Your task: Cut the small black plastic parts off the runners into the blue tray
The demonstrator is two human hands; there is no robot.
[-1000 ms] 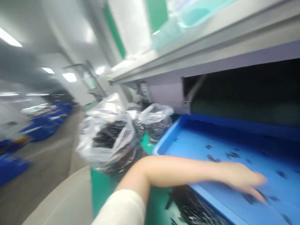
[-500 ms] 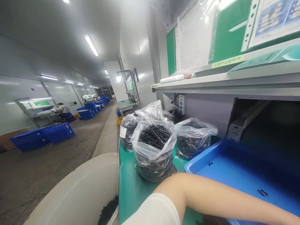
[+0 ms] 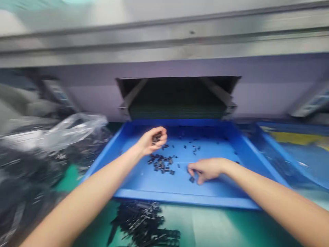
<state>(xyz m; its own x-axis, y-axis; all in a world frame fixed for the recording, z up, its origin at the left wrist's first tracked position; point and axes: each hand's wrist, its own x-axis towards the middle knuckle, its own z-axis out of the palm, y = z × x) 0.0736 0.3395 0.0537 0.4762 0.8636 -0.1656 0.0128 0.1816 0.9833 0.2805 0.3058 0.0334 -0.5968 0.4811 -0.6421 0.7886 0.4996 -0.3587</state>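
Note:
My left hand [image 3: 154,140] is raised over the left side of a blue tray [image 3: 180,197], its fingers curled round several small black parts [image 3: 156,138]. Below it, a loose pile of similar black parts [image 3: 161,164] lies on the tray floor. My right hand [image 3: 204,170] is low in the tray to the right of that pile. Its thumb and forefinger are bent in a pinch round a single small black part [image 3: 191,179]; motion smears the fingertips. More black pieces [image 3: 194,149] are scattered towards the back.
In front of the tray, a heap of long black pieces [image 3: 144,223] lies on the green table top [image 3: 218,226]. Clear plastic bags [image 3: 77,132] with dark contents stand at left. A blue bin [image 3: 272,147] is at right. A shelf edge [image 3: 164,44] runs above a dark opening [image 3: 177,97].
The view has swung from the aisle and bags on the left back to the tray. Both hands now show over it, the left one with black parts in its fingers.

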